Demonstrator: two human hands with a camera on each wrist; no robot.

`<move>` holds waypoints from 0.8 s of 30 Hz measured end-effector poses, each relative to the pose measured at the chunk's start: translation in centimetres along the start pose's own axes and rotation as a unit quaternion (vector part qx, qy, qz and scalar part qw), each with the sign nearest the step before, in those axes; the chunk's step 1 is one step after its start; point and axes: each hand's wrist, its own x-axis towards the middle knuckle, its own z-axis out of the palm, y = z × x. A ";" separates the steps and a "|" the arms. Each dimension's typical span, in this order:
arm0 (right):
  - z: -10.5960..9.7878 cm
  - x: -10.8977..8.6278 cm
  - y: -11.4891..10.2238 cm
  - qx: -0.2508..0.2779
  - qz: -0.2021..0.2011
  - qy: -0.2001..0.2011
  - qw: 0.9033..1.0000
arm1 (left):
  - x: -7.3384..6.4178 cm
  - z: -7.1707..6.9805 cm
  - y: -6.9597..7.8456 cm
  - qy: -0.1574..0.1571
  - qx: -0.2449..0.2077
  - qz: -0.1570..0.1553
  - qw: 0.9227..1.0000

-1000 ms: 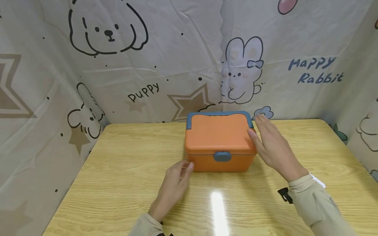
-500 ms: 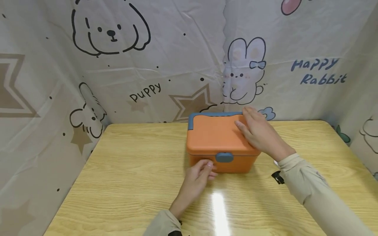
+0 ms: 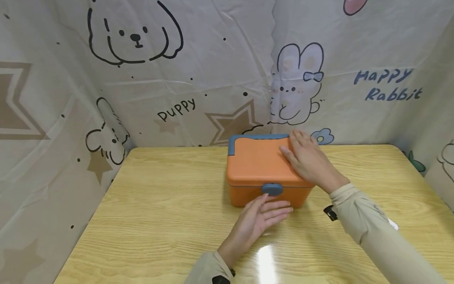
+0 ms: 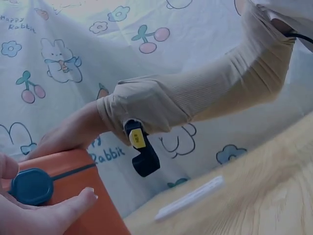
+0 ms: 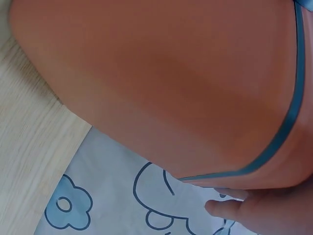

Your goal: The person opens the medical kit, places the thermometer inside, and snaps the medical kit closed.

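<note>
Table (image 3: 170, 177) with orange box (image 3: 259, 161) beneath right fingers (image 3: 298, 142)

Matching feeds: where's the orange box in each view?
Head: the orange box sits right of centre, on the table.
Left wrist: lower left, partly behind the left hand.
Right wrist: close up, filling most of the upper frame.
Shared landmark: the right hand, visible in all three.

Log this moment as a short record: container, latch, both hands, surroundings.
Container: orange box, lid down
Latch: blue-grey, on the box's front
Left hand: fingers extended, thumb at the latch's lower edge, contact unclear
Right hand: resting on the lid's right side
Surface: wood-grain table
Also on it: slim white object
Backdrop: cloth printed with cartoon animals
</note>
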 end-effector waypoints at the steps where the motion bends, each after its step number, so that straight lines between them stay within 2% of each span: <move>1: 0.0 0.0 -0.1 -0.005 0.003 -0.004 1.000 | 0.1 0.1 0.0 0.000 -0.012 -0.005 1.000; 10: -0.2 0.4 -0.8 0.000 0.035 -0.045 0.998 | 1.0 0.5 0.2 0.007 -0.086 -0.018 0.996; 17: 0.1 0.6 -0.6 0.003 0.054 -0.042 0.998 | 1.4 0.4 0.3 0.010 -0.177 -0.046 0.983; 24: 0.4 0.1 -0.2 0.007 0.052 -0.033 0.998 | 1.5 0.7 0.3 0.003 -0.220 -0.054 0.974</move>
